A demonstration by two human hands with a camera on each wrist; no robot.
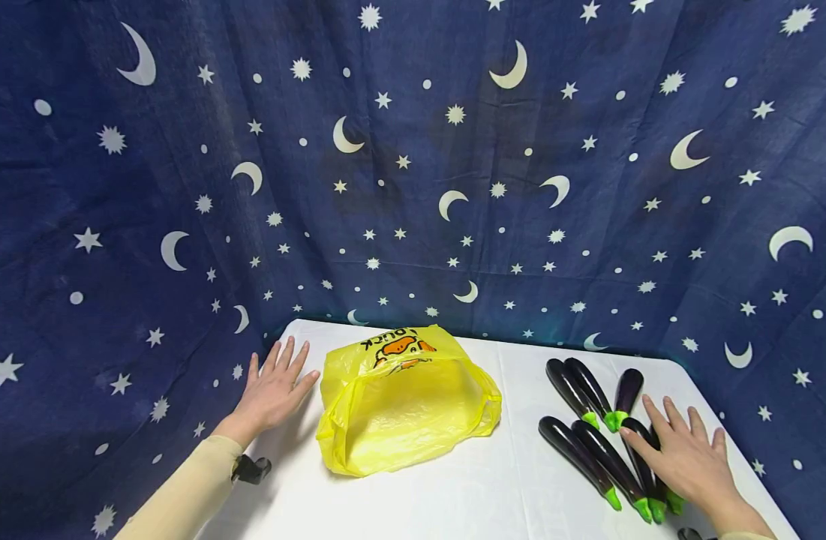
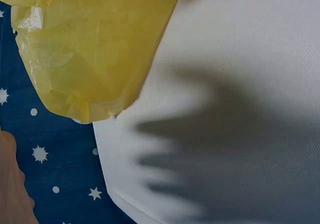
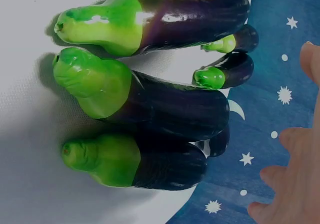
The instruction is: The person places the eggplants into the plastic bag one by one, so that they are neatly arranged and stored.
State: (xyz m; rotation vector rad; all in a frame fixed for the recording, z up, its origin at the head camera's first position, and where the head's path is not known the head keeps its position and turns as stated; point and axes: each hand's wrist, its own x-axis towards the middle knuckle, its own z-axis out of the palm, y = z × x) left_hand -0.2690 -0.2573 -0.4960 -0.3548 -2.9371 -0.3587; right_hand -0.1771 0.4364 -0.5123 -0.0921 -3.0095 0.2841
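A yellow plastic bag (image 1: 413, 412) with a duck print lies on the white table, its mouth gaping toward me. To its left, my left hand (image 1: 272, 390) hovers with fingers spread, holding nothing; its shadow falls on the tabletop in the left wrist view, beside the bag (image 2: 95, 48). Several dark purple eggplants (image 1: 575, 457) with green stem ends lie in two rows on the right. Over the rightmost ones, my right hand (image 1: 689, 457) is spread flat and partly hides them. In the right wrist view, eggplants (image 3: 175, 103) lie below the fingers (image 3: 295, 179), apart from them.
The white table (image 1: 514, 480) has rounded far corners. A dark blue curtain (image 1: 413, 187) with moons and stars hangs behind it and along both sides. Dark wrist camera mounts (image 1: 252, 470) sit by the sleeves.
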